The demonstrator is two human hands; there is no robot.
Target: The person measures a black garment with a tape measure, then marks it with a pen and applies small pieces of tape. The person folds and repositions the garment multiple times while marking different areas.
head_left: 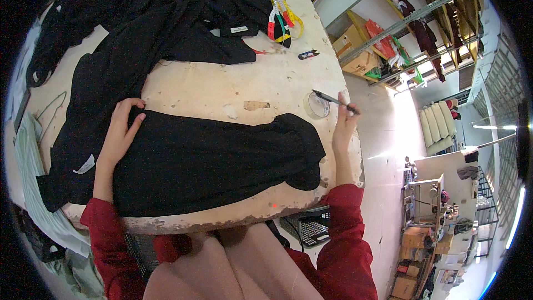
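Black garment (pixel 211 161) | left hand (pixel 119 133) flat, grip spread on it | right hand (pixel 345 122) grip pinching pen (pixel 333 99)

Head-worn fisheye, looking down, close over table (pixel 233 86)

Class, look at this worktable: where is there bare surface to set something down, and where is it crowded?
The widest bare patch is the pale tabletop between the heaped dark clothes at the far side and the black garment under the left hand. A narrower strip runs near the tape measure and round clear lid. The left side and near edge are covered.
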